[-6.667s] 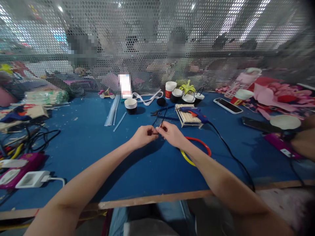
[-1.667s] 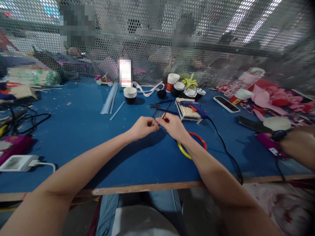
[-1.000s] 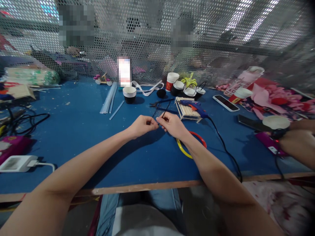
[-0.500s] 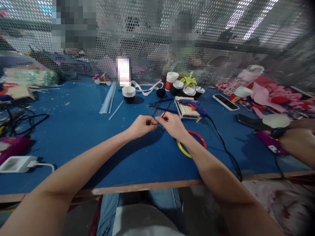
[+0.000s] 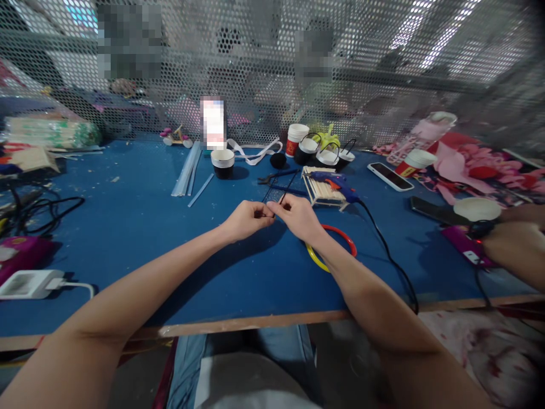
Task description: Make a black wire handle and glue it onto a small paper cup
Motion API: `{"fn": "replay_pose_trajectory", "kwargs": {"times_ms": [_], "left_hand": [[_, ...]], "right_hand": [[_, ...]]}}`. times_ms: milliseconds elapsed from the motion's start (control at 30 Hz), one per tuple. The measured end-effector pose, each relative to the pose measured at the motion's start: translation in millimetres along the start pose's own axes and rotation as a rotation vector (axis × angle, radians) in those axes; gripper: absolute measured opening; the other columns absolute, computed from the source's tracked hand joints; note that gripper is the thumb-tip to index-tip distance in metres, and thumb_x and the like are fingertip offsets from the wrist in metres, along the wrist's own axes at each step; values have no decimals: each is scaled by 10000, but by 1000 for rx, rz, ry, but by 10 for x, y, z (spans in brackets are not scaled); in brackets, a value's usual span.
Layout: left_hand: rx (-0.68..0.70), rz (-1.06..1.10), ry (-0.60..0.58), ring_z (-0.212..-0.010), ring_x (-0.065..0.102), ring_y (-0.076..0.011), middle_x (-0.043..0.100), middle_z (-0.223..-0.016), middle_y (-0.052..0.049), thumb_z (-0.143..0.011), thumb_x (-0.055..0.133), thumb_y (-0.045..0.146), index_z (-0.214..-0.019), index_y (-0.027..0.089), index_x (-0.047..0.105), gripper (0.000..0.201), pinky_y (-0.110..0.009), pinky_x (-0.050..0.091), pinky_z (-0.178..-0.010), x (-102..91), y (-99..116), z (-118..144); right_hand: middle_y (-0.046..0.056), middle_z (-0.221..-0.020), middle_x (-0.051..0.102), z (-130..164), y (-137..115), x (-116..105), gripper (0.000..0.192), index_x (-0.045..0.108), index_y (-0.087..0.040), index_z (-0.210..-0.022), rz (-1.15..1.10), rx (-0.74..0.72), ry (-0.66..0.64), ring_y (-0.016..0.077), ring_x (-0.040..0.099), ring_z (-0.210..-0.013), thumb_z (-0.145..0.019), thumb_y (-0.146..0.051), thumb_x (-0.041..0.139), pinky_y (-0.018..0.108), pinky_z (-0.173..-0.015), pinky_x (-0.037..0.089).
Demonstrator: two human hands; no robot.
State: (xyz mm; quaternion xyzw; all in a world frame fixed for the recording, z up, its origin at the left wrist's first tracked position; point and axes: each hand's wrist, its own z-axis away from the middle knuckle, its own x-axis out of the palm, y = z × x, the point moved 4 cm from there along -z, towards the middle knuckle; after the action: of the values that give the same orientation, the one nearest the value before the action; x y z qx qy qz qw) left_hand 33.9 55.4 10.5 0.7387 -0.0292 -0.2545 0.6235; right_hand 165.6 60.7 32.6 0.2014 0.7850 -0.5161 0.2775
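Left hand [image 5: 249, 220] and right hand [image 5: 298, 215] are held almost fingertip to fingertip, each closed to a pinch; a thin dark strip [image 5: 292, 180] appears to be gripped by both, presumably so that a short stretch is steadied from two sides. Its free end is slanted away beyond the right fingertips, over the desk [image 5: 221, 284]. At the back, the desk is bounded by a perforated metal panel [image 5: 255, 68], against which a bright phone [image 5: 213, 122] seems to be propped for viewing. A slatted wooden stand [image 5: 319, 196] is used as a rest for a glue gun [image 5: 349, 193], whose nozzle is probably thus lifted clear of the surface. A red-and-yellow ring [image 5: 344, 233] is laid flat by the right forearm, and pliers [image 5: 264, 180] are set just beyond the hands, likely for easy reach.

Behind the panel, shapes are broken up by the holes and cannot be made out. Another person's arm [image 5: 517, 247] is cut off by the right edge. Part of the ring is covered by the right forearm. The middle of the strip is hidden by the fingers; a second dark line is seen near the left fingertips, but whether it belongs to the same piece cannot be told.
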Motion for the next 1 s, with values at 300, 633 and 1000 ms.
{"fn": "replay_pose_trajectory", "kwargs": {"times_ms": [300, 633, 1000], "left_hand": [[-11, -11, 25, -523, 385, -58, 479, -585, 29, -679, 593, 293, -663, 113, 563, 183, -208, 316, -527, 1, -38, 1], [-44, 71, 9, -525, 386, -54, 484, -578, 32, -680, 611, 309, -630, 113, 546, 212, -208, 292, -521, 7, -18, 5], [-96, 141, 4, -553, 457, -62, 562, -608, 10, -652, 644, 283, -670, 110, 607, 177, -210, 344, -553, -70, 16, 0]], "right_hand": [[-28, -514, 450, -3, -5, 5, 341, 459, -169, -562, 0, -4, 7, 83, 373, -499, -785, -412, 545, 242, -518, 296], [-22, -526, 468, -3, -18, 5, 343, 487, -166, -579, -30, 13, -21, 87, 391, -507, -768, -442, 564, 244, -518, 313], [-9, -565, 534, -10, 3, -5, 224, 493, -173, -667, -130, 3, -143, 97, 468, -502, -800, -350, 528, 236, -507, 356]]}}
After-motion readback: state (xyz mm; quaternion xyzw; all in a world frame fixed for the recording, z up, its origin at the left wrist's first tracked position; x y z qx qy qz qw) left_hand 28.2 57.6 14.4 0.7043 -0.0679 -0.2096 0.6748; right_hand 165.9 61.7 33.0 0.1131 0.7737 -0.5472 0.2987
